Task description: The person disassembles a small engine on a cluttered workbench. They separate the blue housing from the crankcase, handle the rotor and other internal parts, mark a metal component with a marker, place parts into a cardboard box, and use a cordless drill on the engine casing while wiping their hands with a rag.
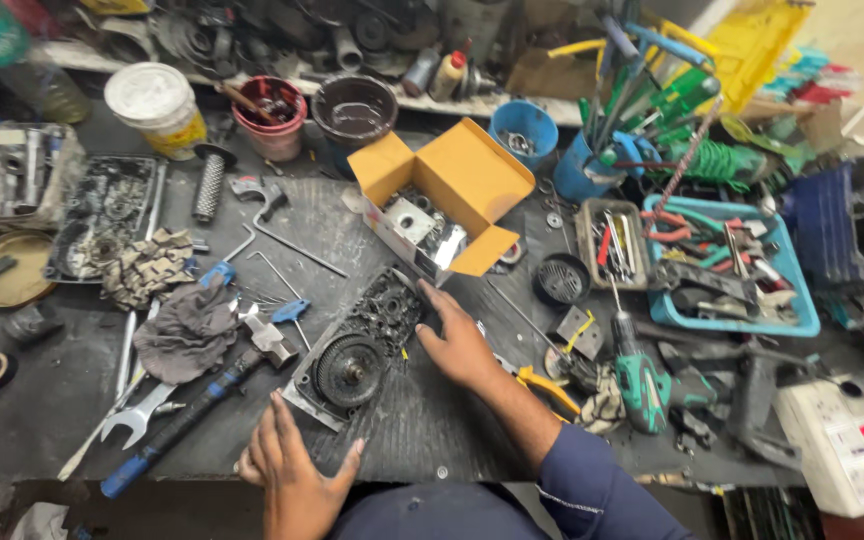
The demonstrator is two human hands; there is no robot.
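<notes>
A dark, greasy metal housing (357, 345) with a round geared wheel and several small gears lies on the black workbench in front of me. My left hand (292, 470) rests flat at the bench's near edge, fingers apart, just below the housing's near corner. My right hand (457, 345) lies on the bench against the housing's right side, fingers pointing toward an open orange cardboard box (452, 190) that holds a shiny metal part. Neither hand holds anything.
A grey rag (187, 330), spanner (137, 415), blue-handled hammer (182, 425) and hex keys lie to the left. A green cordless drill (642, 380) and a blue tray (802, 325) of pliers are on the right. Tubs and cups line the back; a white power strip (842, 445) sits at the right.
</notes>
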